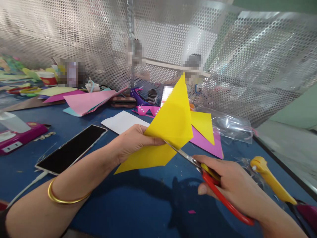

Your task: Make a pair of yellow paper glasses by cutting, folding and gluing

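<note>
1. Head view: a bent yellow sheet (173,115) is held up above a blue table (141,208).
2. At the yellow sheet's left side, the left hand (131,142) pinches it, thumb in front; the fingers behind are hidden.
3. Right of and below the yellow sheet, the right hand (237,185) has its fingers wrapped around red-handled scissors (210,182). The blades meet the sheet near the left thumb.
4. Left of the yellow sheet lies a dark-screened phone (73,150).
5. Behind the yellow sheet, white paper (123,122) shows on its left, purple paper (209,142) on its right.
</note>
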{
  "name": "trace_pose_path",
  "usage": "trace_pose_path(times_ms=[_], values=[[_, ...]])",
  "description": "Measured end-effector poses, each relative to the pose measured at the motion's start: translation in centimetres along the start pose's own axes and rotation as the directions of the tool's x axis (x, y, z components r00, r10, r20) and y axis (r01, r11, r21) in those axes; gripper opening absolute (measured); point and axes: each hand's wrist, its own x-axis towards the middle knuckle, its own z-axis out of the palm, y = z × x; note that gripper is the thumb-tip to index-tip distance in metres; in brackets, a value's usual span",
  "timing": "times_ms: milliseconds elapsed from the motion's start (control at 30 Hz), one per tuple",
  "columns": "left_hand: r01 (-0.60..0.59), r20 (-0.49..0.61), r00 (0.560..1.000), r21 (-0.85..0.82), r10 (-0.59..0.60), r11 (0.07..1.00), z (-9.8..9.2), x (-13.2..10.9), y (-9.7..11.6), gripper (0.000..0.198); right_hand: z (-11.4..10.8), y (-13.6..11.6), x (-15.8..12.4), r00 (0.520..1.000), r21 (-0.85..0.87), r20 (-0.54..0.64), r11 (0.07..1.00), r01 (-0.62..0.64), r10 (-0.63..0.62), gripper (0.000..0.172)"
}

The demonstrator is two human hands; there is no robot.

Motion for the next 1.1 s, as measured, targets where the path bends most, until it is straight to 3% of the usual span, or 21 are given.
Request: trace_pose_path(times_ms=[133,333,467,667,833,1100], values=[[0.036,0.014,0.999,0.021,-0.036,0.999,-0.1,-0.1,0.2,0.032,0.0,-0.2,0.0,0.999,0.066,0.045,0.998,-0.014,0.011,0.048],[0.107,0.054,0.993,-0.004,-0.107,0.994,0.1,-0.2,0.2,0.034,-0.2,-0.2,-0.2,0.968,0.309,0.246,0.942,-0.131,0.054,0.060],[0.127,0.081,0.989,-0.031,-0.125,0.991,0.0,-0.1,-0.1,0.038,-0.2,-0.3,-0.2,0.959,0.418,0.283,0.897,-0.144,0.022,0.069],[0.125,0.073,0.990,-0.037,-0.122,0.991,-0.1,0.1,-0.1,0.038,0.0,-0.6,-0.2,0.940,0.500,0.340,0.841,-0.209,0.031,0.065],[0.130,0.110,0.987,-0.076,-0.121,0.989,-0.2,0.1,-0.1,0.036,1.1,0.2,-0.5,0.966,0.505,0.257,0.850,-0.150,0.017,0.078],[0.135,0.111,0.986,-0.088,-0.125,0.987,-0.4,0.1,-0.1,0.042,1.2,0.6,-0.4,0.968,0.502,0.249,0.857,-0.117,-0.014,0.072]])
